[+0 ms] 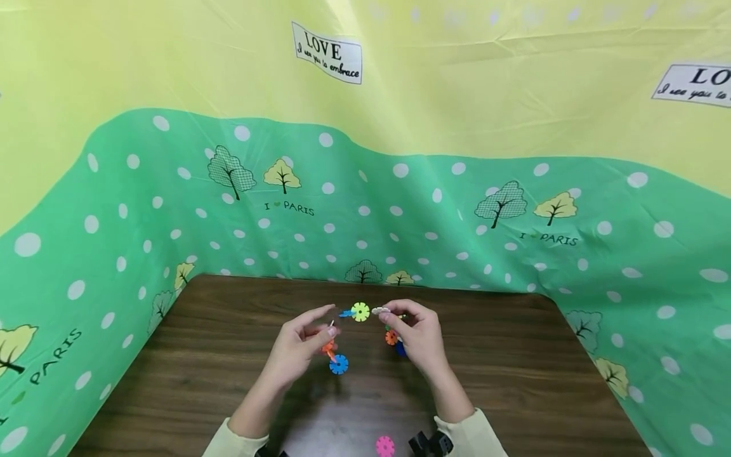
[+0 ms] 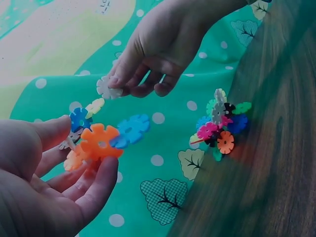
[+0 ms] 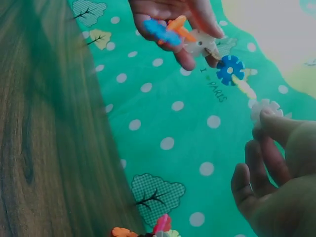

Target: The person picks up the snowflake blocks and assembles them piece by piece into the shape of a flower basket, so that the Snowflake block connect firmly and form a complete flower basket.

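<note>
Between both hands runs a chain of notched plastic discs. My left hand (image 1: 302, 343) grips its near part, a white disc (image 3: 200, 44) and orange discs (image 2: 100, 140), with a blue disc (image 1: 339, 364) sticking out at that end. Beyond the fingers follow another blue disc (image 3: 230, 70) and a yellow disc (image 1: 360, 311). With thumb and fingertip my right hand (image 1: 417, 333) pinches a white disc (image 2: 107, 88) right beside the yellow one. Whether those two are slotted together, I cannot tell.
A many-coloured cluster of discs (image 2: 225, 142) stands on the brown wooden table (image 1: 502, 381), partly behind the right hand in the head view. Near the front lies a pink disc (image 1: 385, 446). A patterned green and yellow cloth (image 1: 400, 216) hangs around the table.
</note>
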`<state>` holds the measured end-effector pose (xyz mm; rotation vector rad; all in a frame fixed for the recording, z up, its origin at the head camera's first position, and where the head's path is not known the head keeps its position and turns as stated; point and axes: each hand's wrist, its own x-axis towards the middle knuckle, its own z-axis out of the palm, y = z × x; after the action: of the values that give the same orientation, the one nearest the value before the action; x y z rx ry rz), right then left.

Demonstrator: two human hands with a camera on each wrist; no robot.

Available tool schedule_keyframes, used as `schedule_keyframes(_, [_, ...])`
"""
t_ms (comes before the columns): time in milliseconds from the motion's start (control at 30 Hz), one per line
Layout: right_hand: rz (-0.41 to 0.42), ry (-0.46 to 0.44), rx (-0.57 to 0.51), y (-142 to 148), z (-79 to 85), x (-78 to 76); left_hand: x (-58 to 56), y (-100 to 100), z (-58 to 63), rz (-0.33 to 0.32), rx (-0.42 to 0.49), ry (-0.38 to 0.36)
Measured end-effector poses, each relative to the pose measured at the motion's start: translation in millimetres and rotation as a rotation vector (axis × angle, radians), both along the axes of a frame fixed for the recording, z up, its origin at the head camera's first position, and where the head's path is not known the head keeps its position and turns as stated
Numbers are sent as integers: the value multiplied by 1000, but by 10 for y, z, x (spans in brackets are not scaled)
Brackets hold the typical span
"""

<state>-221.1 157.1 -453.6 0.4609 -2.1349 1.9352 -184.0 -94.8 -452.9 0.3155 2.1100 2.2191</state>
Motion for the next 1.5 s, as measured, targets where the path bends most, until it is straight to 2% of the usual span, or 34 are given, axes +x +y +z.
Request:
schedule_keyframes(433, [-6, 46, 45, 11, -60, -34, 6, 15, -3, -42, 22, -1])
schedule_keyframes(867, [47, 104, 48, 44, -40, -32, 24, 32, 24, -38, -46, -29])
schedule_keyframes(1133, [39, 107, 54, 12, -63, -19, 32, 28, 31, -47, -59, 17])
schedule_keyframes(1500, [49, 138, 24, -17, -128, -26, 27, 21, 26, -58, -100, 32])
